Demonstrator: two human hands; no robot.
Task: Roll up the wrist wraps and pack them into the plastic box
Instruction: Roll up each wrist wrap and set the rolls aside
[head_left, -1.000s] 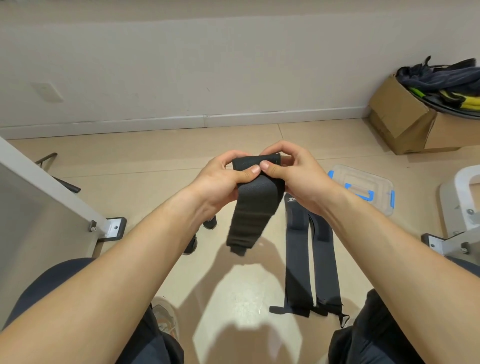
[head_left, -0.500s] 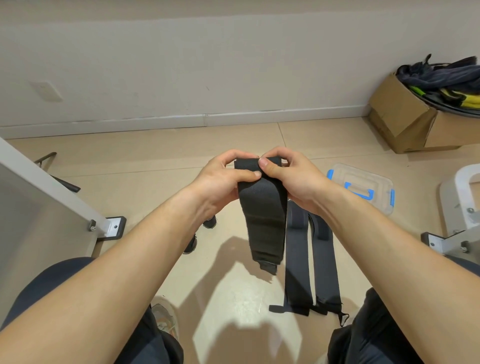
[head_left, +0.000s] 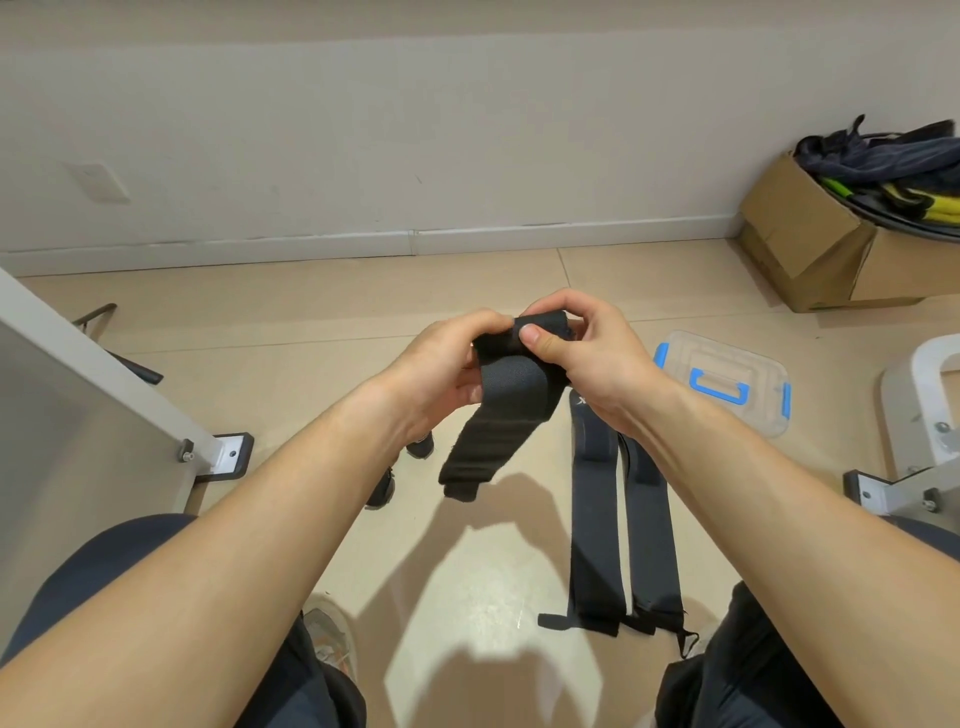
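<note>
Biggest risk: I judge the roll could spring loose if my right hand (head_left: 587, 353) eases its thumb pinch.
Lesser risk: the hanging tail may wind on skewed.
Wrist wrap (head_left: 506, 395): black, part-rolled, clasped in midair by my left hand (head_left: 441, 364) and right.
Spare wraps (head_left: 621, 525): flat on the floor.
Plastic box (head_left: 727, 379): lidded, just beyond them.

Bright overhead light, sharp focus, soft floor (head_left: 467, 597) shadows, wide-angle edge bowing.
</note>
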